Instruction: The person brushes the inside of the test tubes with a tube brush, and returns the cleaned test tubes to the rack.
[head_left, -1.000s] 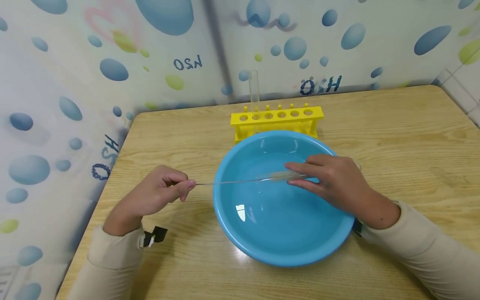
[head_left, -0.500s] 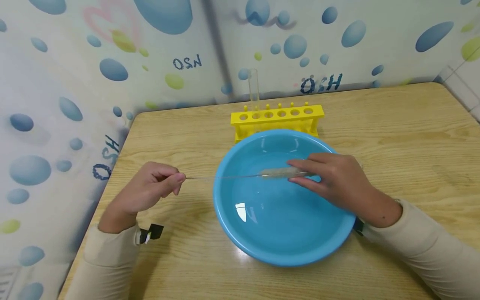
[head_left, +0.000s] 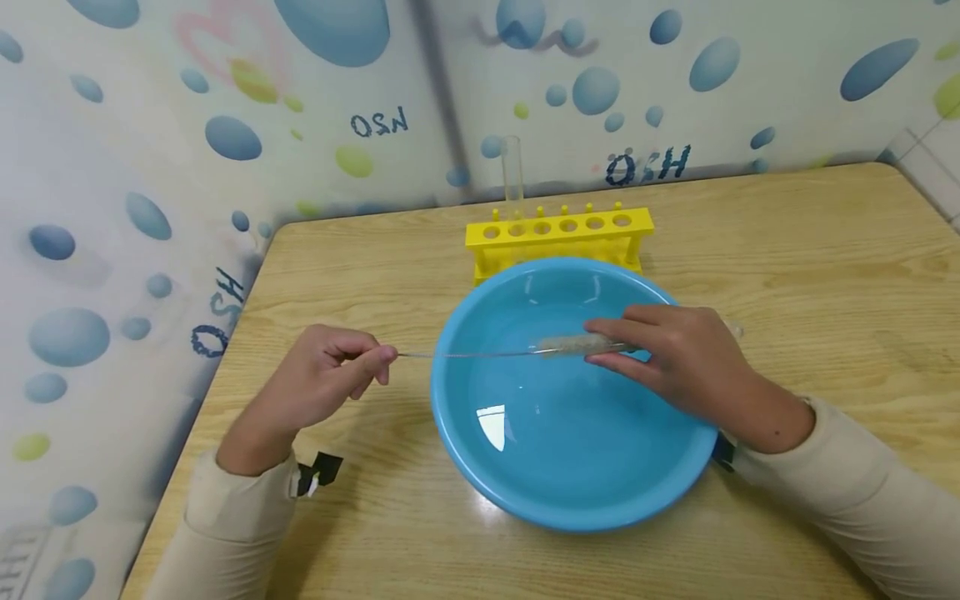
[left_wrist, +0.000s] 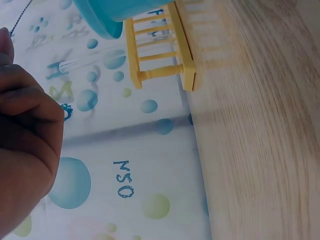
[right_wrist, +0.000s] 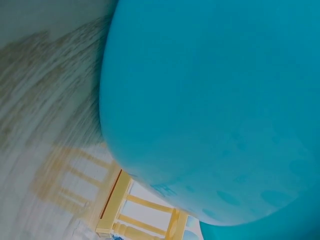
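My left hand [head_left: 330, 375] pinches the end of the thin twisted-wire handle of a test tube brush [head_left: 480, 355]. The brush's pale bristles lie at the right end of the wire, seemingly inside a clear test tube [head_left: 577, 343]. That tube is held lengthwise between the thumb and fingers of my right hand [head_left: 682, 358], over the blue basin [head_left: 573, 520]; the hand hides its middle, and a clear end shows beyond it. In the left wrist view, the left hand [left_wrist: 27, 120] has its fingers curled. The right wrist view shows the basin wall [right_wrist: 200, 100], not the hand.
Behind the basin stands a yellow test tube rack [head_left: 558, 232], with one clear test tube [head_left: 512, 171] upright in it. The basin appears to hold water. A wooden table [head_left: 810, 275] lies beneath, against a wall [head_left: 300, 50] patterned with blue and green dots.
My left hand shifted left, drawing the brush leftward, then came back to the right with it. My right hand and the tube stay nearly in place.
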